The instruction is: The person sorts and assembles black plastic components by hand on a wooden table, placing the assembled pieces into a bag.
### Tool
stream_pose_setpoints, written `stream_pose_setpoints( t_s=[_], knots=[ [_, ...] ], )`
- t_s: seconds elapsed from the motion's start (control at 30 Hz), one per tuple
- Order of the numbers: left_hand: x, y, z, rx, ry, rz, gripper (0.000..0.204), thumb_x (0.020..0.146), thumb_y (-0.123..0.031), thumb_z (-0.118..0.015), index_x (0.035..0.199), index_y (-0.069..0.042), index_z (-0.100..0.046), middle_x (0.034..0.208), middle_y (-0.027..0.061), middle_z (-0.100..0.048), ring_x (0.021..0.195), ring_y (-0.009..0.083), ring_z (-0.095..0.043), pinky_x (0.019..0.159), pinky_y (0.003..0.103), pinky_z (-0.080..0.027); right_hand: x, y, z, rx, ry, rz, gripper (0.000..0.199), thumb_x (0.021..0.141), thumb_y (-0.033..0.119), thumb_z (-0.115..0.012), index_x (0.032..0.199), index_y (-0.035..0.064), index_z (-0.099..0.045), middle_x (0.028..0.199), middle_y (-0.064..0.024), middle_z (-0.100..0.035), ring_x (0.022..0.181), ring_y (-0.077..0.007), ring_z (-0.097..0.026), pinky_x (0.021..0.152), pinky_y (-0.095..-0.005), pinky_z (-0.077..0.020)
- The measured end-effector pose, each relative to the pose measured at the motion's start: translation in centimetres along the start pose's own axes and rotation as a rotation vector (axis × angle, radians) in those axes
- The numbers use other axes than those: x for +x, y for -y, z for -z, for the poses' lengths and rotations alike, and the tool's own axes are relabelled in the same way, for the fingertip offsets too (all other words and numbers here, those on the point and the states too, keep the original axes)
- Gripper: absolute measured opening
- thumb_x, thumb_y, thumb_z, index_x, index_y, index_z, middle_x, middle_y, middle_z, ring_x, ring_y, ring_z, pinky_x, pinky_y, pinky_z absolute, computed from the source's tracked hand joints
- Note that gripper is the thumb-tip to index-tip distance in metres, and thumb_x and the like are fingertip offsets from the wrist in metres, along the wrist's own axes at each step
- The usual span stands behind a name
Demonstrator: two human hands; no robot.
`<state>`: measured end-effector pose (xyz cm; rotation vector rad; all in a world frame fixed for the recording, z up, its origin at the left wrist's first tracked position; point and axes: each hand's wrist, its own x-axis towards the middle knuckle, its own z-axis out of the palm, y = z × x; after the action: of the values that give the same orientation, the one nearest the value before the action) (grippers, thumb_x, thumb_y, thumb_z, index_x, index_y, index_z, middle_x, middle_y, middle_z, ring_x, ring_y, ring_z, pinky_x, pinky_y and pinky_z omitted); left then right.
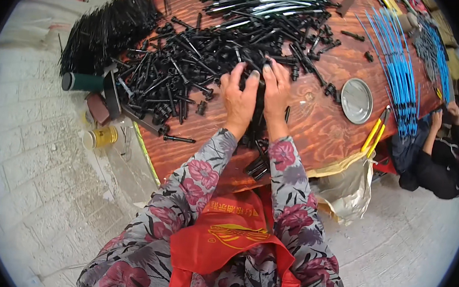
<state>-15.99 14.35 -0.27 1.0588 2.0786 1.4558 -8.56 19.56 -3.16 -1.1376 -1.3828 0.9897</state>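
From where I stand, nearest is the red apron [227,235] over flowered sleeves, both forearms reaching up onto the reddish wooden desk [316,134]. The left hand [238,98] and right hand [277,90] sit side by side, backs up, fingers curled down over the near edge of the heap of black plastic parts [203,60], with a dark bundle running down between the 2 wrists toward the desk edge. Both grips look closed around black pieces, though the fingertips are buried and exactly which pieces they pinch cannot be told. To gather well here, I judge it best to keep the wrists close, rake a small bunch at a time and line the stems up in 1 direction before lifting, since loose ends snag easily. The parts are thin black rods with thicker knobbed ends, glossy, lying criss-cross in the middle of the desk. Just left of the heap lie a single black rod [178,138], a dark green cylinder [83,82] and a yellow jar [99,136]. To the right sit a round metal dish [356,100] and yellow-handled pliers [374,134]. Farther off are blue-tipped rods [400,65], a brush-like black bundle [106,28] and another person's hand [436,121]
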Motion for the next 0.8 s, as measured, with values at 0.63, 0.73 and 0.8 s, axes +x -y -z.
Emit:
stream_pose_setpoints(
  t_s=[0.63,0.73,0.8],
  knots=[
    [-16.5,-16.7,-3.0,-0.406,0.488,-0.151,0.023,0.081,-0.012,-0.070,0.100,0.000,-0.065,0.097,0.0109,-0.066,0.087,0.0187,-0.061,0.076,0.032,-0.049,-9.5,13.0,20.5,0.026,-0.559,0.061,0.039,0.091,0.021,-0.042,0.113,-0.0044,-0.061,0.112,-0.0117,-0.064,0.107,-0.0231,-0.058,0.097,-0.0335,-0.0423],
    [-22.7,-15.5,-6.6,-0.469,0.723,-0.010,0.031,0.078,-0.023,-0.074,0.103,-0.006,-0.067,0.101,0.0154,-0.062,0.096,0.0277,-0.060,0.084,0.036,-0.048,-14.1,10.4,26.0,0.201,-0.735,-0.185,0.046,0.092,0.026,-0.038,0.118,-0.0044,-0.060,0.113,-0.0108,-0.062,0.105,-0.0232,-0.059,0.097,-0.0339,-0.0433],
    [-25.3,-13.6,-10.0,-0.305,0.827,-0.053,0.037,0.076,-0.032,-0.074,0.105,-0.009,-0.067,0.106,0.0194,-0.058,0.098,0.0330,-0.059,0.085,0.039,-0.047,-16.2,7.4,28.8,0.294,-0.862,-0.256,0.045,0.093,0.028,-0.040,0.119,-0.0040,-0.058,0.112,-0.0110,-0.063,0.103,-0.0237,-0.060,0.095,-0.0352,-0.0453]
  ],
)
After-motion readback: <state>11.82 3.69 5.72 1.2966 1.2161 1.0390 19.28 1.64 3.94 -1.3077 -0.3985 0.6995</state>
